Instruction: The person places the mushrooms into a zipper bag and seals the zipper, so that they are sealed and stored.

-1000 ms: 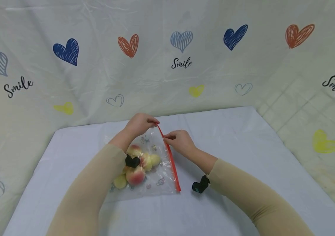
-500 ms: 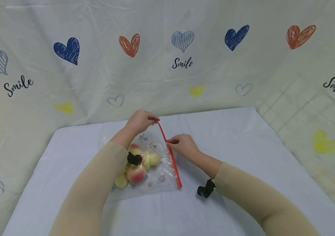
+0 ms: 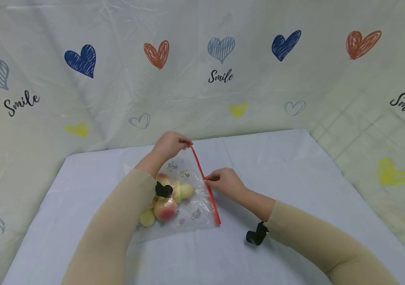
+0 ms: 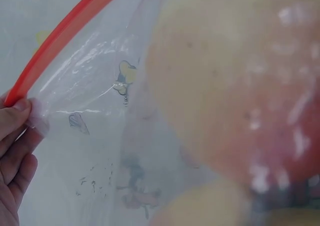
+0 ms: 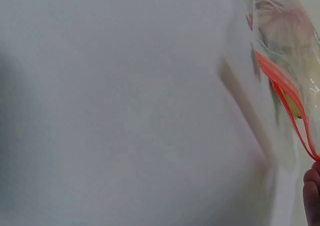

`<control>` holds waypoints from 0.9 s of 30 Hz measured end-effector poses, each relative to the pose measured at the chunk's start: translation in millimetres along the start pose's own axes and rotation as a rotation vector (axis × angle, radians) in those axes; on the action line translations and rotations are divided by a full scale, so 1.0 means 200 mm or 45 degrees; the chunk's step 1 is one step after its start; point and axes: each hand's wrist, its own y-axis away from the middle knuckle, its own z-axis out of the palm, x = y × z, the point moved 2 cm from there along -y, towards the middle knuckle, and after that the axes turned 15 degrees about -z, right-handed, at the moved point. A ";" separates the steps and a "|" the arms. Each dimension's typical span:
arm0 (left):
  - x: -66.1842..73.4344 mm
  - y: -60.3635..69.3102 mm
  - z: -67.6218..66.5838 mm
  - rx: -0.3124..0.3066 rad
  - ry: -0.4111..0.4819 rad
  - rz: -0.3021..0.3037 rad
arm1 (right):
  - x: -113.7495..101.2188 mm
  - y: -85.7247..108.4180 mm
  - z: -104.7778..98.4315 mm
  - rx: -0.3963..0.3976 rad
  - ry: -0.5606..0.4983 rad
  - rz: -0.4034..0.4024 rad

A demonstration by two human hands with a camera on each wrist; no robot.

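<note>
A clear zip bag [image 3: 202,215] with small printed figures lies on the table, holding red-and-yellow peaches [image 3: 165,209] and smaller yellow fruits [image 3: 187,191]. Along its right side runs a red zip strip [image 3: 213,202]. My left hand [image 3: 169,145] pinches the strip's far corner between thumb and fingers, also seen in the left wrist view. Partway down the strip, my right hand [image 3: 229,184] pinches it between thumb and fingers. In the right wrist view, the strip's two red edges [image 5: 280,75] gape apart beside the right fingers; most of that hand [image 5: 312,191] lies out of frame.
A white cloth covers the table [image 3: 277,166]. Behind it hangs a pale sheet [image 3: 188,99] printed with hearts and "Smile". Black wrist cameras [image 3: 257,234] sit at both sleeves, the left one in front of the bag's fruit in the head view.
My right hand has slid along the red strip, away from the far corner and toward the near end. My left hand has kept its pinch on the corner, rising slightly.
</note>
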 end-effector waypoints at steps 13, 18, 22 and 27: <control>0.00 -0.01 0.00 0.011 -0.019 -0.001 | 0.01 0.09 0.00 -0.119 0.020 0.085; 0.00 -0.02 0.01 0.019 -0.021 -0.011 | 0.01 0.13 0.00 -0.160 -0.001 0.115; 0.00 -0.02 0.01 0.017 -0.011 -0.025 | 0.01 0.17 0.00 -0.199 -0.008 0.099; 0.01 -0.01 0.01 0.014 -0.012 -0.035 | 0.01 0.20 0.00 -0.220 -0.017 0.082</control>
